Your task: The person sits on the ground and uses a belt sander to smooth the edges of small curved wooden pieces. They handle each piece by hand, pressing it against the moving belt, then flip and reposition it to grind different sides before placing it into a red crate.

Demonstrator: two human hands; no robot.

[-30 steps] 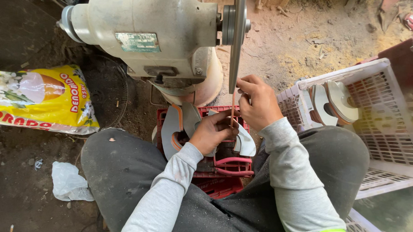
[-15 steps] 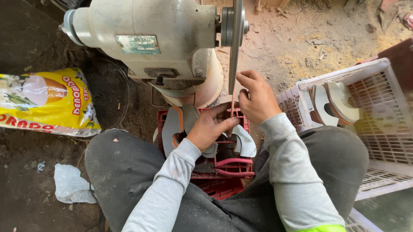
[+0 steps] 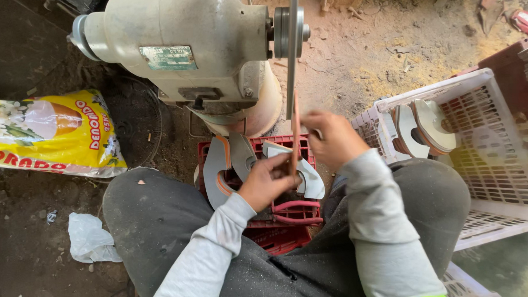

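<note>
Head view: thin orange piece (image 3: 295, 132) pinched between left hand (image 3: 267, 181), right hand (image 3: 333, 136).

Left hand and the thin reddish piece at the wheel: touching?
Touching. In the head view the left hand has its fingers closed on the lower end of the thin reddish piece.

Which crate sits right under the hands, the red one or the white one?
The red crate, between the knees below both hands. The white crate stands off to the right, past the right knee.
</note>
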